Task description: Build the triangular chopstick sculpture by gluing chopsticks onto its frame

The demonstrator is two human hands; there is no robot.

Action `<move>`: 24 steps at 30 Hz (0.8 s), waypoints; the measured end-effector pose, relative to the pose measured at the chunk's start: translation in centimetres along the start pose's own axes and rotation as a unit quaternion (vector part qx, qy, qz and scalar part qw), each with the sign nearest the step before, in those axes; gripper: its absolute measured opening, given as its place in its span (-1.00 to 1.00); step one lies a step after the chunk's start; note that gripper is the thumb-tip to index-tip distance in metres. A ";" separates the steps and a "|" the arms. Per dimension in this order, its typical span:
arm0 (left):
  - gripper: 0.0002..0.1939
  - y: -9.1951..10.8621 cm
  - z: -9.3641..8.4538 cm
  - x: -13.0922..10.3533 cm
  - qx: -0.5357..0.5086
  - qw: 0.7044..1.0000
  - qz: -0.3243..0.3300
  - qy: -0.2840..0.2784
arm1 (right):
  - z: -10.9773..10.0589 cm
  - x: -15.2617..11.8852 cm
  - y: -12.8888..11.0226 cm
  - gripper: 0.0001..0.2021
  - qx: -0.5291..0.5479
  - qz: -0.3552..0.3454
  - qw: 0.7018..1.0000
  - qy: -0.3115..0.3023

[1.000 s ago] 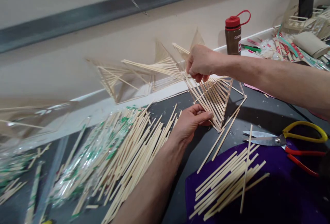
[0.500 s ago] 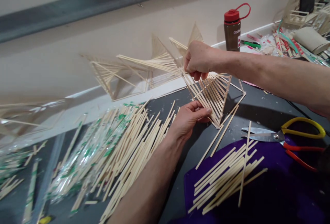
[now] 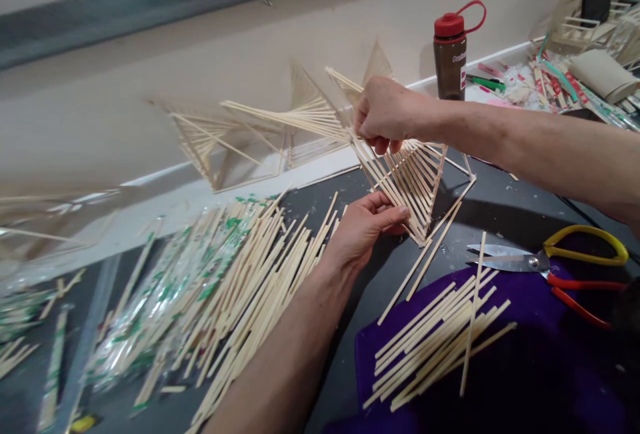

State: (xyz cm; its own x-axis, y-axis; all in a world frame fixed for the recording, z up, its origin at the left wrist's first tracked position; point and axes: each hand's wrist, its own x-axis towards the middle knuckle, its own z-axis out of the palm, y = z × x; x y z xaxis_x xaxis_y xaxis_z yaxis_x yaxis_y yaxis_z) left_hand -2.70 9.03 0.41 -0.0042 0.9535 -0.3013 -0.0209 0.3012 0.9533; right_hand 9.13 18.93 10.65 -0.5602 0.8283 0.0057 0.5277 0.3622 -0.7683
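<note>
A twisted lattice structure of wooden chopsticks (image 3: pixel 425 184) stands on the dark table, its sticks fanned between two crossing edges. My left hand (image 3: pixel 361 226) closes its thumb and fingers on the lower left edge, by the bottom ends of the sticks. At the upper corner my right hand (image 3: pixel 386 113) pinches the top of the same edge, and its fingers hide the exact stick ends. Below the structure, two loose chopsticks (image 3: pixel 434 253) lie on the table. Similar stick structures (image 3: pixel 295 117) stand behind, against the wall.
Scissors (image 3: pixel 535 262) with yellow and red handles lie at right, near cut sticks (image 3: pixel 440 344) on a purple cloth (image 3: pixel 550 367). Wrapped chopsticks (image 3: pixel 165 294) and loose ones (image 3: pixel 260 281) spread across the left. A red-capped bottle (image 3: pixel 450 57) stands at the back.
The view has shifted very slightly. Both hands keep their places on the chopstick structure, with hardly any visible movement.
</note>
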 end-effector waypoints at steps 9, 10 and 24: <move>-0.68 0.1 0.2 -0.1 -0.007 1.000 0.000 0.010 | -0.1 -0.5 -0.2 -0.74 0.039 0.002 0.999 0.005; -0.69 0.1 0.2 -0.1 -0.009 1.000 0.001 0.008 | 0.0 -0.4 -0.1 -0.74 0.049 0.006 0.999 0.001; -0.70 0.2 0.3 -0.2 -0.003 1.000 -0.001 0.009 | 0.0 -0.6 0.2 -0.76 0.053 -0.008 0.999 -0.002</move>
State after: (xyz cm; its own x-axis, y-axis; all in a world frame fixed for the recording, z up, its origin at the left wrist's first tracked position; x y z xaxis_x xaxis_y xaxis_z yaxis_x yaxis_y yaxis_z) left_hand -2.41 8.88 0.72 -0.0218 0.9525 -0.3037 -0.0269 0.3031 0.9526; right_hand 9.55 18.54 10.50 -0.5703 0.8213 0.0158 0.4487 0.3277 -0.8314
